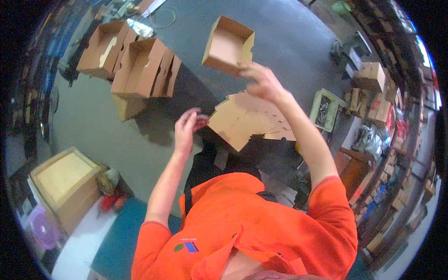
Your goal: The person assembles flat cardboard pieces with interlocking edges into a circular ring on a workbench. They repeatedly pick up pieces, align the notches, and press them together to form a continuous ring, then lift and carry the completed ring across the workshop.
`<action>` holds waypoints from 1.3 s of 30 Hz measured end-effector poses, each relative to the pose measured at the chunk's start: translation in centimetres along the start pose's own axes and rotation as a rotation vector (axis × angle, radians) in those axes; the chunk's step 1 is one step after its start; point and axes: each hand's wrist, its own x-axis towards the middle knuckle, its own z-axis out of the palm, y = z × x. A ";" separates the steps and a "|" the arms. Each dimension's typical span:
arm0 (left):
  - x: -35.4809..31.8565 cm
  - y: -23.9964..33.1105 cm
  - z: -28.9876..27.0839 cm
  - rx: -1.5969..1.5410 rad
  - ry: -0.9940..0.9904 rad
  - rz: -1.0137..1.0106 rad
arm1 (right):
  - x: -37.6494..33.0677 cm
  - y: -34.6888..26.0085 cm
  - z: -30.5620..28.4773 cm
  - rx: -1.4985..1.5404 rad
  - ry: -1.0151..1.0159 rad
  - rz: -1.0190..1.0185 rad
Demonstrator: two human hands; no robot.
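My right hand (263,81) grips the near right corner of an open, shallow cardboard box (228,44), its fingers at the wall. The box has notched edges and tilts toward me. My left hand (187,128) is half curled, its fingers a little apart, with the tips beside the left corner of a fanned stack of flat cardboard blanks (238,123). Whether the fingertips touch the top blank I cannot tell. At the far left stand several folded cardboard boxes (135,70), their open sides facing me, pressed close together.
A pale green crate (325,109) with small dark parts stands to the right. Beyond it are cartons (371,77) and loaded shelves (396,172). At the lower left are a wooden box (65,182) and a purple basin (44,227). A thin cable (163,18) lies at the far edge.
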 end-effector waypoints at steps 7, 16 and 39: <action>1.2 4.9 9.7 -0.294 -0.239 -0.343 | -11.6 -16.6 -5.4 0.101 0.105 0.142; -5.5 4.1 23.0 0.372 -0.520 0.015 | -23.1 -21.1 -5.9 -0.124 0.308 0.505; 7.1 -5.7 30.4 1.066 -0.571 0.668 | -33.6 -14.7 3.0 1.013 1.456 1.227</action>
